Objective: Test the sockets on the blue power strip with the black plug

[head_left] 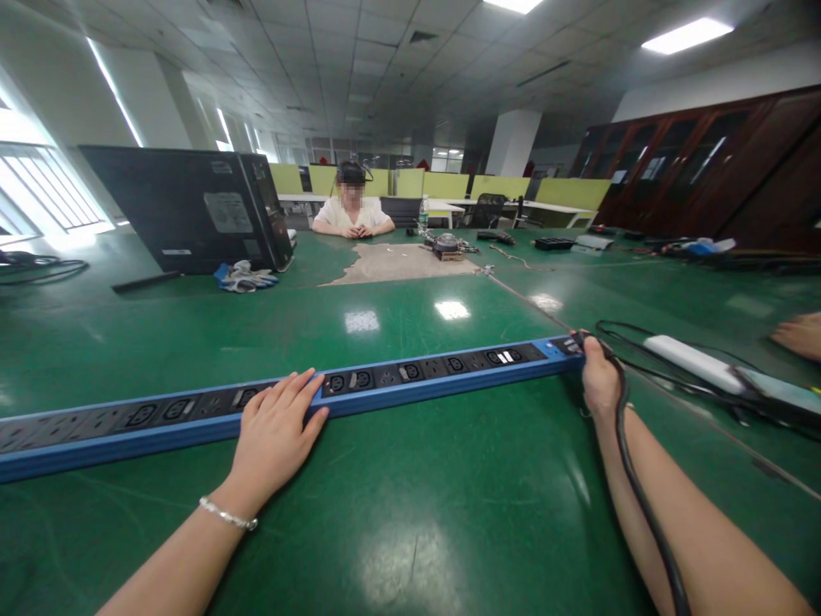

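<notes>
A long blue power strip (436, 378) with a row of black sockets lies across the green table, its left end running out of view. My left hand (280, 423) rests on top of it near the middle, fingers stretched out over the sockets and thumb along the near edge. At the strip's right end, my right hand (596, 376) is closed around the plug end of a black power cable (632, 466), against the end socket. The fingers mostly hide the plug, so how deep it sits cannot be seen. The cable runs down over my right forearm.
A black computer case (186, 210) and gloves (245, 277) stand at back left. Across the table (410, 513) sits a person (352, 214). A white power strip (696, 364) with black cables lies at right, near another person's hand (799, 335). A bottle (423, 214) stands far back.
</notes>
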A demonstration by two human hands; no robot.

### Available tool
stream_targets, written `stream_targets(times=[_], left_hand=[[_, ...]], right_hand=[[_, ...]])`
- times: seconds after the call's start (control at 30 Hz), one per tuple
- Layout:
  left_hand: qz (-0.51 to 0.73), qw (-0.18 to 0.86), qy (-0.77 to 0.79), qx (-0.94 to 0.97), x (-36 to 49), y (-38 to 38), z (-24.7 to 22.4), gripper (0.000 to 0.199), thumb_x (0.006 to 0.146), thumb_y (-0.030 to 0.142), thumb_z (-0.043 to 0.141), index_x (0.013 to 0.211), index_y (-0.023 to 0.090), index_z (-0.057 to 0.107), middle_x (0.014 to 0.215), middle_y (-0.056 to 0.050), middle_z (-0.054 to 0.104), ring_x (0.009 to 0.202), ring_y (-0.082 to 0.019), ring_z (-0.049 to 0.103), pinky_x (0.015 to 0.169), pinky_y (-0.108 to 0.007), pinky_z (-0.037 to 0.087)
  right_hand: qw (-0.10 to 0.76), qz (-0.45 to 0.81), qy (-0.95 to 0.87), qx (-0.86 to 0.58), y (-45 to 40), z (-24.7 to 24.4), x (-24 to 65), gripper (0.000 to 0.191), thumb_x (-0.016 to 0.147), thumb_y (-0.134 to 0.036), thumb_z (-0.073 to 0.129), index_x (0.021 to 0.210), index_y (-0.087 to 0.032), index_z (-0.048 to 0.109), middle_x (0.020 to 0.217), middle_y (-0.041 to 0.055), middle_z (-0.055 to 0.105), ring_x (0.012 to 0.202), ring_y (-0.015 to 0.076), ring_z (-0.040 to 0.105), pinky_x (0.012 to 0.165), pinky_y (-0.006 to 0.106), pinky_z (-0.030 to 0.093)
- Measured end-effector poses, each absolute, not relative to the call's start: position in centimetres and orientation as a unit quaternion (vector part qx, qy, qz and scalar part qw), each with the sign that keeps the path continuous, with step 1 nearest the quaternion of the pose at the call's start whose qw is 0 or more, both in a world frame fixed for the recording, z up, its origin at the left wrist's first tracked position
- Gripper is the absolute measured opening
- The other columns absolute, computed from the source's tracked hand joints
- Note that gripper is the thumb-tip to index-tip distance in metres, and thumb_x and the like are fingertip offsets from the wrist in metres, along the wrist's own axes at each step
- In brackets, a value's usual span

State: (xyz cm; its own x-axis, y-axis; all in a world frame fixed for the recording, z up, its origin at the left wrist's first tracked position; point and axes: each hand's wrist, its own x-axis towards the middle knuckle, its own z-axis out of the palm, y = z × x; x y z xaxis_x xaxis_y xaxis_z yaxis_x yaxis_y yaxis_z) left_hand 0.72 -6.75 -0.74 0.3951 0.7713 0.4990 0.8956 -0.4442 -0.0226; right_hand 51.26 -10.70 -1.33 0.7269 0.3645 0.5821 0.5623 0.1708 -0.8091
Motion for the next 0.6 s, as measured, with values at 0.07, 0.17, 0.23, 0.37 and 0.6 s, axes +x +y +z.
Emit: stream_targets(times=[0.07,0.17,0.23,0.37,0.6], left_hand=[[-0.213,0.146,-0.507,-0.822,0.73,-6.77,-0.74,0.045,0.087,0.041,0.039,0.130,0.027,0.047,0.133,-0.003,0.052,0.121,-0.025,0.047,0.099,-0.043,0.032],[-0.208,0.150,-0.509,-0.822,0.77,-6.84,-0.65,0.045,0.087,0.041,0.039,0.129,0.025,0.047,0.133,-0.003,0.052,0.121,-0.025,0.047,0.098,-0.043,0.032],[-0.203,0.153,-0.511,-0.821,0.80,-6.90,-0.57,0.045,0.088,0.041,0.038,0.129,0.025,0.047,0.133,-0.003,0.052,0.122,-0.025,0.047,0.098,-0.043,0.032],[-0.200,0.154,-0.512,-0.821,0.80,-6.91,-0.54,0.045,0.088,0.041,0.038,0.129,0.024,0.048,0.134,-0.003,0.052,0.122,-0.025,0.046,0.098,-0.043,0.033],[-0.204,0.146,-0.513,-0.821,0.68,-6.72,-0.70,0.046,0.087,0.042,0.038,0.129,0.026,0.048,0.133,-0.003,0.052,0.122,-0.025,0.047,0.098,-0.044,0.033]], right_hand=[[0.657,-0.087,-0.376,-0.648,-10.90,-1.53,51.57,0.046,0.079,-0.053,0.045,0.096,-0.015,0.066,0.095,0.0084,0.068,0.089,0.0211,0.061,0.086,0.039,0.046],[0.596,-0.089,-0.400,-0.690,-11.09,-1.42,51.23,0.043,0.076,-0.053,0.052,0.095,-0.017,0.067,0.097,0.0086,0.068,0.092,0.0229,0.060,0.088,0.040,0.044],[0.554,-0.084,-0.409,-0.720,-11.18,-1.17,50.90,0.041,0.075,-0.052,0.053,0.093,-0.018,0.067,0.097,0.0077,0.068,0.096,0.0238,0.059,0.091,0.041,0.042],[0.508,-0.084,-0.432,-0.740,-11.18,-0.89,50.84,0.039,0.077,-0.051,0.049,0.092,-0.021,0.069,0.100,0.0062,0.068,0.103,0.0253,0.057,0.096,0.042,0.039],[0.457,-0.117,-0.445,-0.761,-10.37,-1.85,51.28,0.036,0.077,-0.045,0.048,0.094,-0.022,0.069,0.104,0.0056,0.067,0.111,0.0256,0.052,0.099,0.042,0.036]])
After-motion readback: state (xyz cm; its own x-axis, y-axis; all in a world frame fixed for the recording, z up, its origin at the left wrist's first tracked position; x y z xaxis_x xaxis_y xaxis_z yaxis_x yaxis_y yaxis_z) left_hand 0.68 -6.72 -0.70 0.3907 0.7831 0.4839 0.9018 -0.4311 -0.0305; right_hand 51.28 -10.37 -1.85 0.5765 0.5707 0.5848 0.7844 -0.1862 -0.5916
